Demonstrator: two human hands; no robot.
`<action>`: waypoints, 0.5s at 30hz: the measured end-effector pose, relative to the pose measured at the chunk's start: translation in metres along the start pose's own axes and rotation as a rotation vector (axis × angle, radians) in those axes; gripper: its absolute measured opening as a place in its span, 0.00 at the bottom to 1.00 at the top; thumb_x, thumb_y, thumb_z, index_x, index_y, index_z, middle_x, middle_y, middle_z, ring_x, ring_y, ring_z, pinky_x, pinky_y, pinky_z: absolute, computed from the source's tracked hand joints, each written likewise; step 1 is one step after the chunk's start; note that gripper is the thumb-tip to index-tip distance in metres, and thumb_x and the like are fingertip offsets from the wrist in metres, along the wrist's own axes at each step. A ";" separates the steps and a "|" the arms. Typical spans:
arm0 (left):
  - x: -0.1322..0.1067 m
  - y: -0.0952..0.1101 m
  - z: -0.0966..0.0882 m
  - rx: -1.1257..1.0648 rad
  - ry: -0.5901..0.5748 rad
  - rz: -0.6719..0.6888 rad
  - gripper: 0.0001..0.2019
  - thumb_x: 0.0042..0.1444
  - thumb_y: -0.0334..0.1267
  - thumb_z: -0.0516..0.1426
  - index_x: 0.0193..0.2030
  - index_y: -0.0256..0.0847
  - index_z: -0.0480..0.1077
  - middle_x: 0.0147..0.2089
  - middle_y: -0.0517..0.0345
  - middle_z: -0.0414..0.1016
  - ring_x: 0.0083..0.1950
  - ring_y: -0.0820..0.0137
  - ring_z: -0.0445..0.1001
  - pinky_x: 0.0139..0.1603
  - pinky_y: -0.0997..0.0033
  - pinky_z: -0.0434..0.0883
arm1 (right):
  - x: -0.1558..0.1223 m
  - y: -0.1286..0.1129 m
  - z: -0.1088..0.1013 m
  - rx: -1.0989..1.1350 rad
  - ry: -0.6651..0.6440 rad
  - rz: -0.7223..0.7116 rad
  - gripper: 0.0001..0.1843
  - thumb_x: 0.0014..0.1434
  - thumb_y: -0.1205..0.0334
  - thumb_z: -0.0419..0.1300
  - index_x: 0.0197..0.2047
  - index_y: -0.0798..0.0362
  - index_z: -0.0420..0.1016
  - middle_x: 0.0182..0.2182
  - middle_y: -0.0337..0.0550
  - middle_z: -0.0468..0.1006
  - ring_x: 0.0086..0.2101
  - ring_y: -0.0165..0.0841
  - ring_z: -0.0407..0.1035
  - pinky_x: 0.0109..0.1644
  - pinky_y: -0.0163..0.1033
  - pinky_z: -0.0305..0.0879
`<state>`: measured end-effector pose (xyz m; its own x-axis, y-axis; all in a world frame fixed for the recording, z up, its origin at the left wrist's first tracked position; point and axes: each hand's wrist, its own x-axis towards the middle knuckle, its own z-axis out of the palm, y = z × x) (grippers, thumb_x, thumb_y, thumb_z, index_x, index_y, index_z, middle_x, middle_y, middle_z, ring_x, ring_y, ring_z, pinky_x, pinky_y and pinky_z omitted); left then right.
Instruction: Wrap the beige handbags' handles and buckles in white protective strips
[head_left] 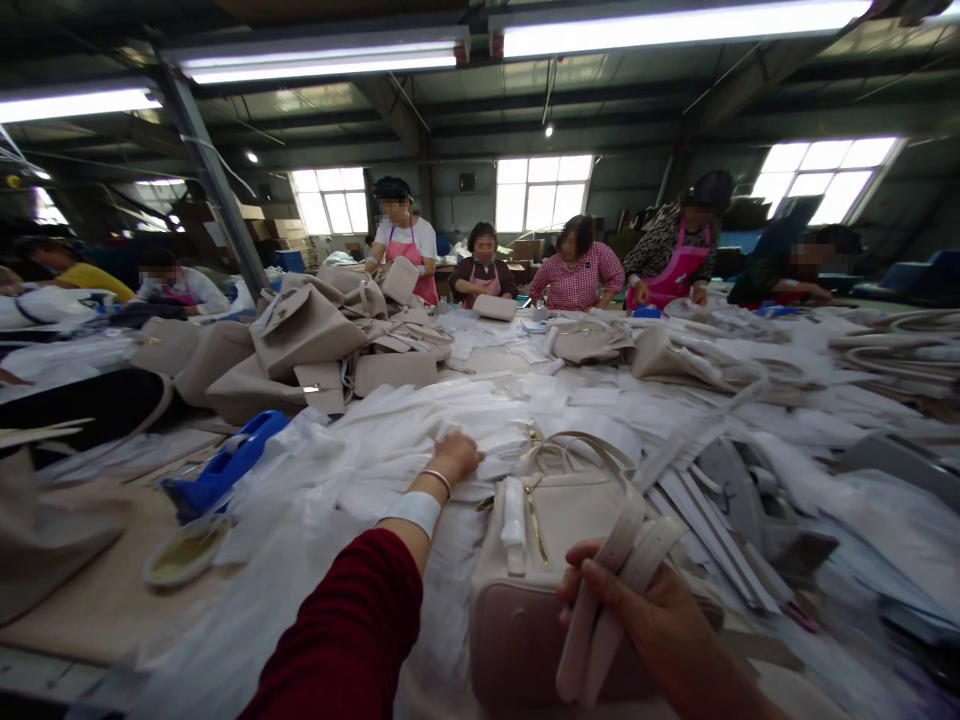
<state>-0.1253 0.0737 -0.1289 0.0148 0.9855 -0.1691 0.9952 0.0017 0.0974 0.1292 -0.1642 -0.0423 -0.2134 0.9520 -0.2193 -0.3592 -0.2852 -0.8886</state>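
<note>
My left hand (456,456) reaches forward with its fingers curled down into a heap of thin white wrapping sheets (420,415), pinching at the top of it. A bracelet and a pale band circle that wrist. Close in front of me stands a beige handbag (525,610) with a gold zipper (537,525) and a piece of white wrap (514,525) on its top. Its loop handles rise behind. My right hand (645,610) is closed around a doubled beige strap (611,590) at the bag's right side; the strap's ends hang below the fingers.
A blue tape dispenser (225,465) and a small round dish (187,550) lie at left. A grey tape dispenser (765,500) stands at right beside white strips (712,540). Beige bags (300,335) are piled at far left. Several people work across the table.
</note>
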 end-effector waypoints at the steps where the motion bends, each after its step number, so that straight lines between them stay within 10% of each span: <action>1: 0.002 0.004 0.001 -0.004 -0.012 -0.013 0.18 0.64 0.45 0.57 0.57 0.38 0.69 0.58 0.47 0.71 0.55 0.60 0.73 0.55 0.50 0.72 | 0.000 0.000 -0.001 -0.003 0.004 -0.001 0.22 0.49 0.47 0.73 0.39 0.55 0.76 0.27 0.44 0.82 0.26 0.38 0.78 0.31 0.41 0.75; 15: 0.012 -0.011 0.001 -0.151 -0.114 0.028 0.16 0.64 0.43 0.58 0.54 0.38 0.70 0.54 0.50 0.73 0.50 0.63 0.75 0.50 0.56 0.75 | 0.002 0.003 -0.008 0.001 -0.037 -0.001 0.21 0.51 0.49 0.72 0.40 0.55 0.77 0.28 0.44 0.82 0.27 0.38 0.78 0.33 0.43 0.76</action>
<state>-0.1356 0.0855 -0.1327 0.0619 0.9599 -0.2733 0.9686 0.0082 0.2484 0.1344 -0.1621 -0.0489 -0.2463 0.9476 -0.2035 -0.3601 -0.2844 -0.8885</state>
